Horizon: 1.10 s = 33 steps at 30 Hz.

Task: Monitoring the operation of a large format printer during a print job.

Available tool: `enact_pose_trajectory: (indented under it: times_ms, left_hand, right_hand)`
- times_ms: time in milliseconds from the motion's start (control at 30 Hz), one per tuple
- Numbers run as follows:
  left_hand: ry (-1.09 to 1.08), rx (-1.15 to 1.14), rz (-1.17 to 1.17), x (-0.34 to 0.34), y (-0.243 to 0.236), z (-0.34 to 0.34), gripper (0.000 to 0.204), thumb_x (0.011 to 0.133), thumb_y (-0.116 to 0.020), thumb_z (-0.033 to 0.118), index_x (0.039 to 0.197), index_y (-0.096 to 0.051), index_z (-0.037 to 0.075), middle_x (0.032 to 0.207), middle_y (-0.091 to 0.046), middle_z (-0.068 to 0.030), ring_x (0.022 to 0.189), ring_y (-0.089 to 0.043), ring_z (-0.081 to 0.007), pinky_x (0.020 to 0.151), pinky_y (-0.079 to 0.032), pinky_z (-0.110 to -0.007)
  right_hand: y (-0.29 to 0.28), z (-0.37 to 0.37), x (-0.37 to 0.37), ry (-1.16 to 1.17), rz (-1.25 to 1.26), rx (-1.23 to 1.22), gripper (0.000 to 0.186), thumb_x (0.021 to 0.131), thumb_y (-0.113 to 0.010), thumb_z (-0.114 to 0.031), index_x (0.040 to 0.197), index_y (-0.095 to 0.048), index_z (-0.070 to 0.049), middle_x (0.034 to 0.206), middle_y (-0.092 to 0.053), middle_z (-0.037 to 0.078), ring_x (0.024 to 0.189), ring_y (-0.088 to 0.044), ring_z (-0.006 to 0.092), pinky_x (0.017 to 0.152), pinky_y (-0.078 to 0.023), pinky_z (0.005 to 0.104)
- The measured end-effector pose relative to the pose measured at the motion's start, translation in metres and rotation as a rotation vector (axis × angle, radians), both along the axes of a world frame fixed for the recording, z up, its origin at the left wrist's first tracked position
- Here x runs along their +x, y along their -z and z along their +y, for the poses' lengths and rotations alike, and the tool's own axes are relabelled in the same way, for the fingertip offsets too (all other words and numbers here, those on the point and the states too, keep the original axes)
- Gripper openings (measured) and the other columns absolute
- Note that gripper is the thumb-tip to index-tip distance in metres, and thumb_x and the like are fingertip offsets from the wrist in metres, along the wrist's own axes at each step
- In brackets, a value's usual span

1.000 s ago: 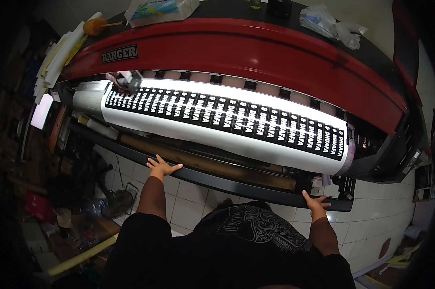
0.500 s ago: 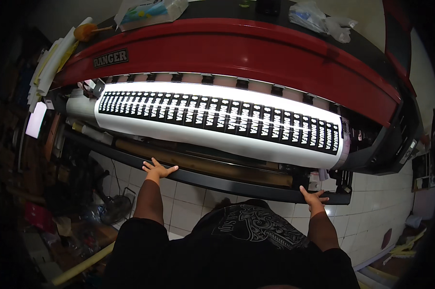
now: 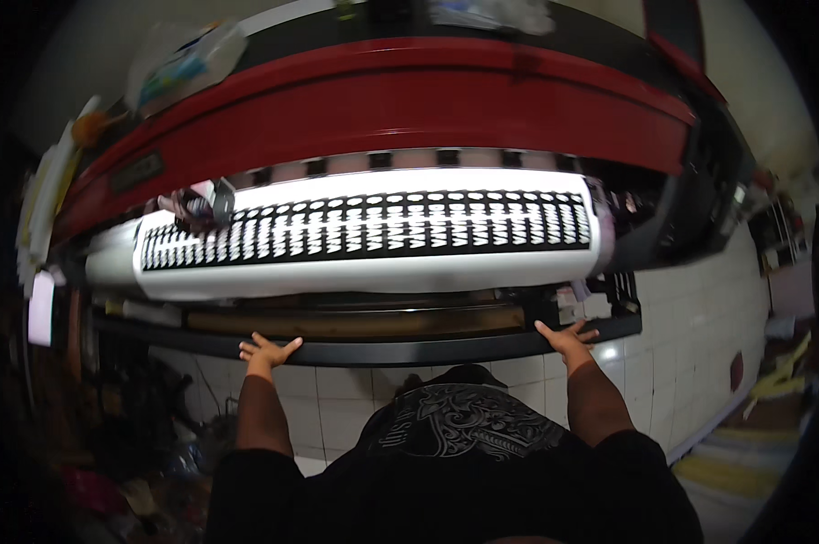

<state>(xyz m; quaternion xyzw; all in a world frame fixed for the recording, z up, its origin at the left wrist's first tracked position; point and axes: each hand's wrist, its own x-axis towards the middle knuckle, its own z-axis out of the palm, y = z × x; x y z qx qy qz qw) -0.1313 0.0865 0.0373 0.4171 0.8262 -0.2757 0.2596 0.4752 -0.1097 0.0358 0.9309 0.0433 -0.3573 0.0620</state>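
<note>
My left hand point(image 3: 268, 353) rests on the long black front bar point(image 3: 409, 352) of a wide-format printer, its fingers spread. Farther right along this bar lies my right hand point(image 3: 568, 340), also with fingers apart and nothing in it. Beyond the bar, white sheet material point(image 3: 373, 272) curves down over the printer's front. A row of repeated black-and-white printed labels point(image 3: 364, 232) runs across the sheet, blurred by motion. At the sheet's left end is the print carriage point(image 3: 203, 207), under the red cover point(image 3: 382, 100). Neither hand touches the sheet.
A brown roll point(image 3: 355, 322) lies between sheet and bar. Plastic-wrapped items point(image 3: 187, 68) and a clear bag point(image 3: 491, 14) sit on the printer's top. Paper rolls point(image 3: 47, 195) stand at the left. Yellow and white material point(image 3: 745, 444) lies on the right of the tiled floor point(image 3: 682, 344).
My view has swung, so the printer appears tilted differently and shifted left. The carriage has moved rightward over the left end of the print. Both hands stay on the bar.
</note>
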Motion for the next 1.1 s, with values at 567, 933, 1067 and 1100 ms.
enact_pose_trajectory:
  times_ms: [567, 933, 1067, 1100]
  left_hand:
    - [0.078, -0.085, -0.029, -0.043, 0.044, 0.015, 0.141, 0.06, -0.052, 0.091, 0.15, 0.011, 0.003, 0.155, 0.013, -0.0293, 0.144, 0.002, -0.046, 0.117, -0.013, -0.048]
    - [0.086, 0.143, 0.051, -0.011, 0.022, -0.024, 0.132, 0.064, -0.05, 0.09, 0.153, 0.009, 0.013, 0.154, 0.011, -0.0321, 0.142, 0.0, -0.0508, 0.113, -0.014, -0.058]
    - [0.13, 0.307, 0.012, -0.022, 0.032, -0.043, 0.122, 0.07, -0.048, 0.086, 0.153, 0.004, 0.013, 0.153, 0.01, -0.0338, 0.142, 0.001, -0.0514, 0.114, -0.013, -0.057]
    - [0.142, 0.376, -0.004, -0.025, 0.037, -0.049, 0.118, 0.073, -0.047, 0.084, 0.153, 0.002, 0.013, 0.153, 0.01, -0.034, 0.142, 0.001, -0.0514, 0.114, -0.012, -0.057]
  right_hand:
    - [-0.014, -0.008, -0.007, -0.033, -0.02, 0.141, 0.141, 0.055, -0.071, -0.079, 0.153, 0.005, -0.013, 0.153, 0.02, 0.03, 0.138, 0.013, 0.0568, 0.111, -0.008, 0.0648]
    - [0.039, -0.096, -0.008, -0.309, -0.281, 0.621, 0.114, 0.071, -0.076, -0.056, 0.154, -0.006, -0.021, 0.156, 0.011, 0.026, 0.14, -0.01, 0.0548, 0.111, -0.026, 0.0555]
    - [0.05, -0.144, -0.019, -0.372, -0.183, 0.811, 0.097, 0.081, -0.073, -0.033, 0.153, -0.01, -0.02, 0.159, 0.006, 0.019, 0.135, -0.037, 0.0382, 0.104, -0.041, 0.0454]
    - [0.047, -0.145, -0.016, -0.375, -0.185, 0.82, 0.097, 0.081, -0.073, -0.033, 0.153, -0.01, -0.02, 0.159, 0.006, 0.019, 0.135, -0.037, 0.0382, 0.104, -0.041, 0.0454]
